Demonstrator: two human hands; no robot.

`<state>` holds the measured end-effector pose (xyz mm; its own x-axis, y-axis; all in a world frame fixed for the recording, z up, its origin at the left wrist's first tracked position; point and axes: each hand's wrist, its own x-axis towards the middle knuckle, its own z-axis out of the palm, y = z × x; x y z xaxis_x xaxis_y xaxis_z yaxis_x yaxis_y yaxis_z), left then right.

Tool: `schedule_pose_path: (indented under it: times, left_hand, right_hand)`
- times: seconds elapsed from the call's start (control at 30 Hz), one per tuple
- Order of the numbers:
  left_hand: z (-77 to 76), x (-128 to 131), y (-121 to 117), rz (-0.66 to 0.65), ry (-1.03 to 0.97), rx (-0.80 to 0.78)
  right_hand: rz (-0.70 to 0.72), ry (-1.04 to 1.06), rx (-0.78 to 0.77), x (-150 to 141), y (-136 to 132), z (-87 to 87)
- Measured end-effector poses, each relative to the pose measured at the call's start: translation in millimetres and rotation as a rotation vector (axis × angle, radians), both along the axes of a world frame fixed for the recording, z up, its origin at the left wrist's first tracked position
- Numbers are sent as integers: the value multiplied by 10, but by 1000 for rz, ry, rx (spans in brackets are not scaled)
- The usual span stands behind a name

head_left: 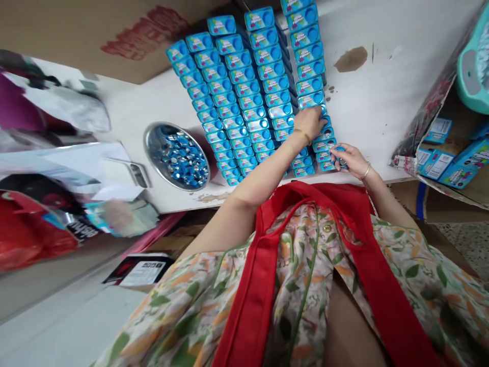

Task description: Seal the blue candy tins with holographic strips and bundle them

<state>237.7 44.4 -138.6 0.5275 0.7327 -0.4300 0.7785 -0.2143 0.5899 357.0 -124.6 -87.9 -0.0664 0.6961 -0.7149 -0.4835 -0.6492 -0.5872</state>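
Blue tins (274, 69) with printed tops and a round spot at one end stand in several long columns on the white table. My left hand (308, 123) reaches over the columns, its bent fingertips down on the tins of the rightmost column (310, 52). Whatever those fingers hold, if anything, is hidden. Close to the near end of that column, my right hand (353, 160) is closed around a few small blue round caps (340, 149). A metal bowl (148, 148) left of the columns holds many small blue and silver caps (179, 158).
A large cardboard box (76, 30) stands at the back left. Plastic bags (30, 229) and papers lie at the left. On the right, an open carton (405, 153) contains blue boxes (454, 160), with a turquoise basin (471, 76) above it. Brown stains (351, 59) mark the white table (382, 102).
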Motion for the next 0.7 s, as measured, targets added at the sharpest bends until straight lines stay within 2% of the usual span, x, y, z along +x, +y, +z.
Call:
schedule_pose_path:
  times: [0.1,0.17,0.23,0.3,0.4,0.5,0.7]
  left_hand:
    - [281,-154,-294,-137,-283,-175]
    - [403,-259,-498,-193,-385,-277]
    - [451,-341,-656,-201,-409,-301]
    - [437,-388,-737,-170,-377,-280]
    - [368,-364,-699,-27,-239,-189]
    - [311,-224,-540,76,-59,-74]
    - [190,56,-257,-5,265,-30]
  right_hand:
    - [17,-9,16,-47,-5,-7]
    - [51,-27,13,-87,-28,-10]
    - [89,-42,-13,-132,-60,-11]
    - [110,-36,-45,-173,-102,-7]
    - [90,-9,-83,-206,-172,-3]
    - [27,7,-88,-198,-238,-16]
    - [-161,-75,-26,-134,-302,-84]
